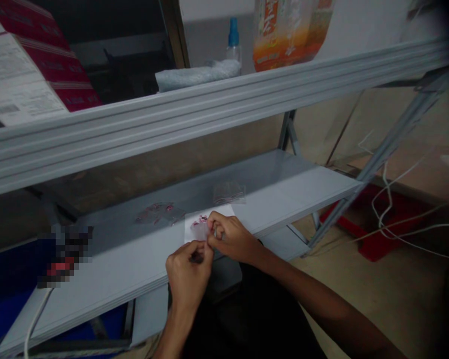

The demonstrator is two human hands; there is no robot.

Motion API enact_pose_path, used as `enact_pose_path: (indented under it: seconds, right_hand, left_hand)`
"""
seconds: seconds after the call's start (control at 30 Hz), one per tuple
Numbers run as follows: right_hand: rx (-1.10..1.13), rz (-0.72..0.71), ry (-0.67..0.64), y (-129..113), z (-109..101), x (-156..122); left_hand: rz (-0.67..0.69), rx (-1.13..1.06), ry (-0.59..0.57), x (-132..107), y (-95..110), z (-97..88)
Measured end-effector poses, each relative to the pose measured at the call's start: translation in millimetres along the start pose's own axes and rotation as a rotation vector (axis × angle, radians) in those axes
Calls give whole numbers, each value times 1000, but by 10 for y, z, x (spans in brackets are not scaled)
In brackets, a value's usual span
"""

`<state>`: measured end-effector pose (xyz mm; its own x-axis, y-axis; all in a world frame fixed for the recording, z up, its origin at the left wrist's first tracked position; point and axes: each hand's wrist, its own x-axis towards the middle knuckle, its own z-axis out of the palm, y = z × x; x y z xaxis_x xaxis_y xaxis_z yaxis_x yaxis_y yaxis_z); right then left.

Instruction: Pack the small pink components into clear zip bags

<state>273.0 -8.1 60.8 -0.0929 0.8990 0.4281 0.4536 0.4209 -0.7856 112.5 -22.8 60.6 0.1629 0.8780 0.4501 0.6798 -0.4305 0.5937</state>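
Both my hands meet over the front edge of a grey work shelf (292,194). My left hand (189,274) is curled closed, its fingertips pinching something small that I cannot make out. My right hand (230,237) is also closed, fingers pinched on a small clear plastic bag (200,231) that lies over a white sheet of paper (194,224). Tiny pink pieces (202,218) lie on the paper just beyond the bag.
A scatter of pink pieces in clear wrap (159,212) lies to the left, and a stack of clear bags (229,192) sits behind. An upper shelf rail (209,107) carries a red box (30,55), a spray bottle (233,42) and a cloth (196,75). White cables (396,199) trail at right.
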Motion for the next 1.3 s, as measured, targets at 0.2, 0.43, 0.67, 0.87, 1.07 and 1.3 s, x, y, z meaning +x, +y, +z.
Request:
enact_pose_path:
  seconds: [0.2,0.43,0.67,0.87,1.07,1.3]
  right_hand:
    - [109,60,36,-11,21,16]
    - [587,109,75,10,-13,42]
    - [628,124,78,204,144,220]
    - [578,166,65,416,256,281]
    - [506,127,164,647,385,309]
    - [268,9,39,676,395,277]
  left_hand:
    - [-58,139,216,12,-46,-41]
    - [-220,-633,38,246,-265,-113]
    - [-390,-948,-207,388,-573,-17]
    - [-369,-896,-104,528,-750,61]
    - [-269,-837,-113,617,-878,123]
    - [-206,-703,-71,563,-912,179]
